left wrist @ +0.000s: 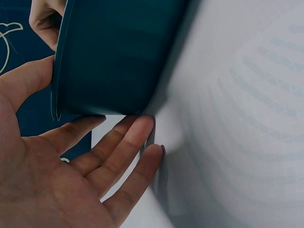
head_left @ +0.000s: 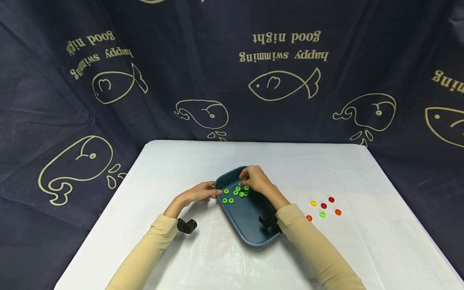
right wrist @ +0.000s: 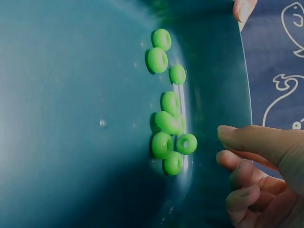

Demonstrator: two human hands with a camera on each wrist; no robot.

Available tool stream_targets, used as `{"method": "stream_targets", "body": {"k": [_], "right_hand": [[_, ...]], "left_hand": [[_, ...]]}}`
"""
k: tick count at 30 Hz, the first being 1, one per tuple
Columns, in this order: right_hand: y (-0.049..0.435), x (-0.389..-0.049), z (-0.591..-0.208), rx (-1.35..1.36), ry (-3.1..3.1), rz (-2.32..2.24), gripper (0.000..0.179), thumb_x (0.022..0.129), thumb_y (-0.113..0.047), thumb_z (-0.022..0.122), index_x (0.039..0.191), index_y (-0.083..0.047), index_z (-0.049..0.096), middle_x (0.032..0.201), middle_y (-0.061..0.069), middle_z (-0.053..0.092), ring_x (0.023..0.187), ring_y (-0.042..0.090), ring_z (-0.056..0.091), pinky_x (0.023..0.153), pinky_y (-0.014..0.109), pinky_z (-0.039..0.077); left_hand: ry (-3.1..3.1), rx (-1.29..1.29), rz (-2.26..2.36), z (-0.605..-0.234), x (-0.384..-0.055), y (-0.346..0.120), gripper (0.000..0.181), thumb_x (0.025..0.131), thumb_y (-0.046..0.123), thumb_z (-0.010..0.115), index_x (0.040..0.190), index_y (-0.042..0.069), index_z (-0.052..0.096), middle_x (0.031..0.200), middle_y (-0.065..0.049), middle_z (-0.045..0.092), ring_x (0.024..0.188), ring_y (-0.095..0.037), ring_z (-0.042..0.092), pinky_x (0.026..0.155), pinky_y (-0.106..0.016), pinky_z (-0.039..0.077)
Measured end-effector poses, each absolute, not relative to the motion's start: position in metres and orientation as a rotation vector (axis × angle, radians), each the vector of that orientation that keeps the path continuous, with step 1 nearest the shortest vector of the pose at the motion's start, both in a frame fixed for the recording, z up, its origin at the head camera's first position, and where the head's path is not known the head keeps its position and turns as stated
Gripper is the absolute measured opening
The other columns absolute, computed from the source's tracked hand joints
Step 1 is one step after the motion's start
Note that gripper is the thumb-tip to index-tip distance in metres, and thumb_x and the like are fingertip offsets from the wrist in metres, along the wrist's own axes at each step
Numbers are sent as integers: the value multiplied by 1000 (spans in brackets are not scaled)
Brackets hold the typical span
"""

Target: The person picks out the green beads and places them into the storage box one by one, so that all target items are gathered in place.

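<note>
A dark teal plastic tray (head_left: pixel 241 225) stands on the white-covered table. Several green ring-shaped beads (right wrist: pixel 161 145) lie inside it, gathered near one end wall in the right wrist view. My left hand (head_left: pixel 199 192) grips the tray's left far corner, with the thumb (left wrist: pixel 35 78) at the rim and the fingers against the outside. Over the far end of the tray is my right hand (head_left: pixel 256 179). Its fingers (right wrist: pixel 243 195) hang loosely curled beside the inner wall, close to the beads, and no bead shows between them.
Right of the tray, loose rings lie on the table: a yellow ring (head_left: pixel 313 203), a green ring (head_left: pixel 322 214), and several red and orange ones. A dark cloth (head_left: pixel 203 60) printed with fish and whales hangs behind the white table cover (head_left: pixel 174 157).
</note>
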State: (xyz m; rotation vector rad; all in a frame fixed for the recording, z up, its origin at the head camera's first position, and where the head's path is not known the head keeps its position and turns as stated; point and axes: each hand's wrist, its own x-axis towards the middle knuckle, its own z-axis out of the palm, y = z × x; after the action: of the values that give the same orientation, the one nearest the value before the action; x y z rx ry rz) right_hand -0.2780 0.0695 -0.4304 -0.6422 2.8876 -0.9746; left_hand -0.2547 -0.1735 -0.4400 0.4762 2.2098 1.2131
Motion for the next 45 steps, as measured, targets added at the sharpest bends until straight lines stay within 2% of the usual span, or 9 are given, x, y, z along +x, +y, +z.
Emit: {"method": "stream_targets", "body": {"k": [7, 14, 25, 31, 38, 45], "right_hand": [[74, -275, -425, -649, 2885, -987, 18, 79, -8, 74, 96, -3, 72, 86, 7, 71, 79, 18, 65, 72, 30, 53], [80, -274, -424, -676, 2898, -1014, 19, 79, -10, 74, 97, -3, 72, 89, 7, 71, 83, 19, 65, 74, 32, 53], [97, -261, -417, -690, 2896, -1131, 20, 80, -10, 73, 98, -1, 72, 89, 9, 71, 83, 22, 64, 76, 37, 52], [110, -257, -413, -686, 2943, -1158, 19, 79, -11, 74, 97, -3, 73, 88, 8, 72, 78, 22, 63, 67, 29, 49], [124, -247, -406, -644, 2957, -1163, 19, 81, -14, 73, 97, -5, 73, 90, 9, 72, 63, 14, 57, 58, 25, 47], [135, -240, -404, -580, 2995, -1151, 19, 80, -15, 73, 98, -6, 73, 89, 8, 72, 59, 10, 56, 57, 25, 47]], "left_hand": [[2219, 427, 1207, -440, -254, -173, 66, 95, 35, 51, 144, -4, 29, 123, -20, 59, 111, -30, 58, 95, -45, 47], [2214, 431, 1219, -439, -255, -173, 57, 94, 34, 52, 139, 0, 40, 121, -18, 60, 110, -29, 59, 95, -46, 47], [2234, 399, 1210, -444, -257, -172, 60, 94, 34, 53, 141, -1, 36, 117, -17, 61, 111, -28, 60, 92, -42, 49], [2228, 427, 1212, -442, -256, -172, 55, 94, 34, 52, 136, -1, 41, 117, -18, 61, 110, -29, 60, 92, -43, 49], [2220, 429, 1212, -440, -256, -171, 58, 95, 34, 52, 139, -2, 38, 120, -19, 60, 111, -30, 59, 92, -43, 48], [2230, 415, 1213, -441, -256, -171, 53, 94, 33, 53, 135, -1, 43, 117, -17, 62, 109, -29, 60, 91, -42, 48]]}}
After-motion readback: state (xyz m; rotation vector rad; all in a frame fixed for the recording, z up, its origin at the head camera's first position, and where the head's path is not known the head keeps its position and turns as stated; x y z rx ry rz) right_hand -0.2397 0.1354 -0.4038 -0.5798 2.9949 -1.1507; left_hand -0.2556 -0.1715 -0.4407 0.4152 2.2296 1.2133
